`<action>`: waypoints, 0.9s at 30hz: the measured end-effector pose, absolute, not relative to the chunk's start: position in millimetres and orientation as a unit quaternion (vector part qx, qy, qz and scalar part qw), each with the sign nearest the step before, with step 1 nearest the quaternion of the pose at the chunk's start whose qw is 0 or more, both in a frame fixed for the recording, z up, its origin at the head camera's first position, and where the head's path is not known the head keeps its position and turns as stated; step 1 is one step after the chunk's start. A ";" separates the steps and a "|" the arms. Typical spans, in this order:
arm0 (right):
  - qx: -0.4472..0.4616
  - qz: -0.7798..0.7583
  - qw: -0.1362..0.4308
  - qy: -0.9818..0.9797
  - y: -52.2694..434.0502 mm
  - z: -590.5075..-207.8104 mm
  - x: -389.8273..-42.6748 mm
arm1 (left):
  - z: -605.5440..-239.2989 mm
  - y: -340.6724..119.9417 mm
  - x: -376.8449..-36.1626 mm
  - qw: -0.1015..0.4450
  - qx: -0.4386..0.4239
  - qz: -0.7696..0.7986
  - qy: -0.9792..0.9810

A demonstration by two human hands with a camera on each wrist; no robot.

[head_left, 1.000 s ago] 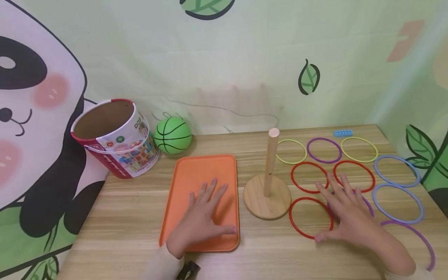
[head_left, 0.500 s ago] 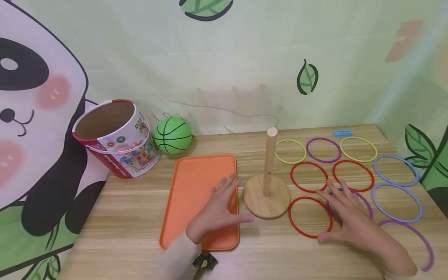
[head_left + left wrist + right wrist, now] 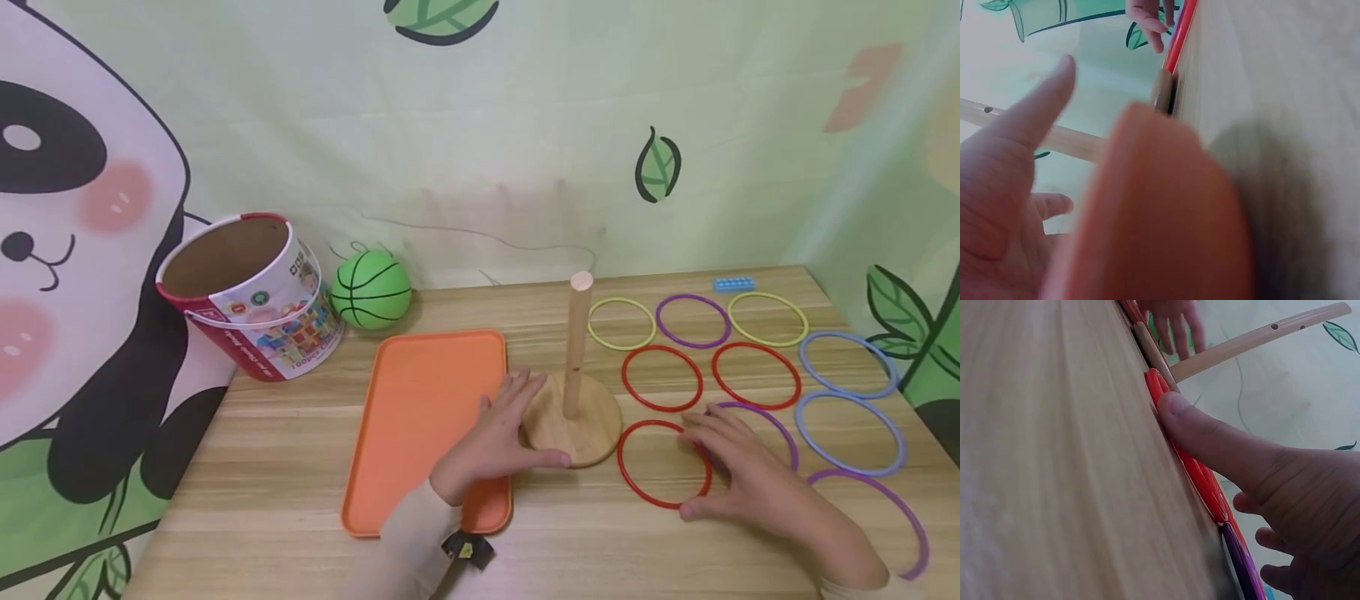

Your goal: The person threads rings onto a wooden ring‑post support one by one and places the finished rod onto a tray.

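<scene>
A wooden peg stand point(image 3: 576, 346) rises from its round base point(image 3: 592, 433) at mid-table. My left hand point(image 3: 498, 437) lies partly over the orange tray point(image 3: 420, 400); its straight fingers touch the base's left edge and the thumb runs along its front. My right hand point(image 3: 750, 479) rests flat on the near red ring point(image 3: 619, 463), with fingertips at its right rim and the thumb at its front rim. In the right wrist view the thumb point(image 3: 1210, 440) presses on that red ring point(image 3: 1200, 481). The left wrist view shows the left hand point(image 3: 1004, 187) beside the tray point(image 3: 1160, 231).
Several more rings in yellow-green, purple, red and blue lie flat right of the stand. A tilted toy bucket point(image 3: 247, 296) and a green ball point(image 3: 371, 290) sit at the back left. A small blue block point(image 3: 735, 285) is at the back right. A printed backdrop rises behind the table.
My left hand slid right, off the middle of the tray, until its fingers met the stand's base. My right hand drew back slightly toward the near red ring.
</scene>
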State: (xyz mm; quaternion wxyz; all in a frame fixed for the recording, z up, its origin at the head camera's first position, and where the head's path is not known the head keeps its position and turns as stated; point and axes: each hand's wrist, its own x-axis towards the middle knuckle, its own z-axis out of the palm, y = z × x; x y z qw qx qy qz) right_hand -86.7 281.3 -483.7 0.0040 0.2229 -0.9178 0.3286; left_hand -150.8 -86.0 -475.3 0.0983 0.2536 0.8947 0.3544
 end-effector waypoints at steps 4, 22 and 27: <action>0.223 0.327 -0.003 -0.919 281.5 -482.6 -87.4 | -479.2 -86.3 -152.8 0.104 0.254 0.366 0.889; 0.216 0.326 0.017 -0.920 291.5 -487.9 -85.2 | -488.8 -89.4 -155.5 0.108 0.276 0.325 0.898; 0.233 0.320 0.042 -0.917 291.1 -489.5 -87.4 | -488.9 -90.7 -155.1 0.112 0.274 0.315 0.902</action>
